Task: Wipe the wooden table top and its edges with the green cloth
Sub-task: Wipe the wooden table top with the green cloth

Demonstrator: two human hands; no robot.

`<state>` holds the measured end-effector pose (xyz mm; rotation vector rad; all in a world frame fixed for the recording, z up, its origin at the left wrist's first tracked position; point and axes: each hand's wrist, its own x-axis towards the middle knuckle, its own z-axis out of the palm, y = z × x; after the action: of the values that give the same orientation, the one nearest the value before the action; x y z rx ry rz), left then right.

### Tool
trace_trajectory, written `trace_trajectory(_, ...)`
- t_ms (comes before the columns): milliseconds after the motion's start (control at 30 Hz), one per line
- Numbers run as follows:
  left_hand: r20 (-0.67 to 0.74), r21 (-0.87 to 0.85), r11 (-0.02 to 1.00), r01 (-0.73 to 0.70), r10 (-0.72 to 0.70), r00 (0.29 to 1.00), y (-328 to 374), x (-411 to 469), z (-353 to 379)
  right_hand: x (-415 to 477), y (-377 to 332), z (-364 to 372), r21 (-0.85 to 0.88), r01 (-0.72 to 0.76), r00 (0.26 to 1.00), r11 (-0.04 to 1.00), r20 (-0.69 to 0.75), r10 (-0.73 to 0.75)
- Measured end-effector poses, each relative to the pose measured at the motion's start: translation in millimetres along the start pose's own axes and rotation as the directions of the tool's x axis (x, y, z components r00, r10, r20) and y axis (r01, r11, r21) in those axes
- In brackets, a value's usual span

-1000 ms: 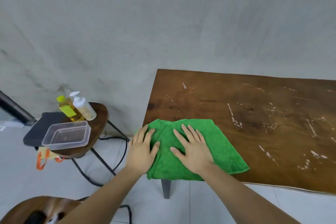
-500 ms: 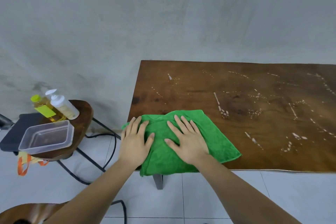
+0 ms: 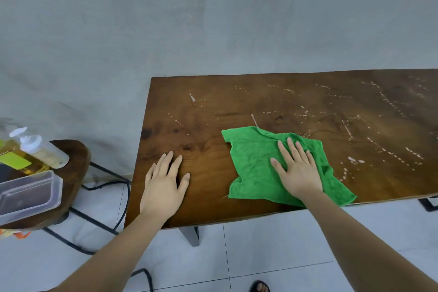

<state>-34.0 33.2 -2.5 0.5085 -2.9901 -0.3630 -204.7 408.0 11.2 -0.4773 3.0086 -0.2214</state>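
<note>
The wooden table top is dark brown, streaked with pale droplets and smears across its middle and right. A green cloth lies spread flat near the front edge. My right hand presses flat on the cloth's right half, fingers spread. My left hand rests flat on bare wood near the table's front left corner, apart from the cloth, holding nothing.
A grey wall stands right behind the table. To the left, a small dark wooden stool carries a clear plastic container, a yellow bottle and a white pump bottle. Black cables trail over the white tiled floor. A sandalled foot shows at the bottom.
The cloth has slid to the right from the table's left corner under my right hand. My left hand has come off the cloth and lies on bare wood.
</note>
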Motion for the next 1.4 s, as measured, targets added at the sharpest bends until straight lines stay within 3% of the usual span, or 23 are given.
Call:
trace_trajectory(167, -0.018, -0.011, 1.000, -0.002, 0.002, 1.000, 2.7, -3.0, -1.5, 16.2, -27.8, 1.9, 0.023, -0.234, 0.972, 0.972, -0.013, 0.235)
trace_trajectory(267, -0.008, 0.005, 1.000, -0.001, 0.001, 1.000, 2.6, -2.3, -1.5, 29.9, -64.7, 5.9, 0.017, -0.265, 0.964, 0.964, 0.011, 0.265)
trace_trajectory(433, -0.011, -0.004, 1.000, -0.002, 0.002, 1.000, 2.5, -3.1, -3.0, 48.4, -144.5, 13.3, 0.001, -0.121, 0.991, 0.993, 0.051, 0.121)
trace_trajectory(633, -0.039, -0.067, 0.998, -0.011, 0.008, 0.999, 1.1, -5.0, -5.8, 65.4, -229.5, 24.8, -0.019, 0.195, 0.974, 0.981, 0.121, -0.191)
trace_trajectory(767, -0.044, -0.088, 0.996, 0.001, -0.005, 0.999, 1.1, -0.6, -7.4, 80.5, -221.7, 26.2, -0.012, 0.430, 0.891, 0.903, 0.163, -0.423)
trace_trajectory(867, -0.077, -0.066, 0.998, 0.024, -0.029, 0.997, 1.7, 12.2, -11.6, 97.4, -186.2, 21.7, -0.004, 0.495, 0.858, 0.869, 0.158, -0.488)
trace_trajectory(1200, -0.081, 0.042, 0.980, 0.193, -0.189, 0.979, 3.3, 62.3, -6.3, 174.5, 3.7, -16.7, -0.048, 0.190, 0.981, 0.981, 0.057, -0.187)
trace_trajectory(1400, -0.075, 0.091, 0.973, 0.210, -0.204, 0.976, -10.0, 73.0, -6.9, 201.6, 26.8, -21.6, 0.010, -0.059, 0.998, 0.998, 0.016, 0.059)
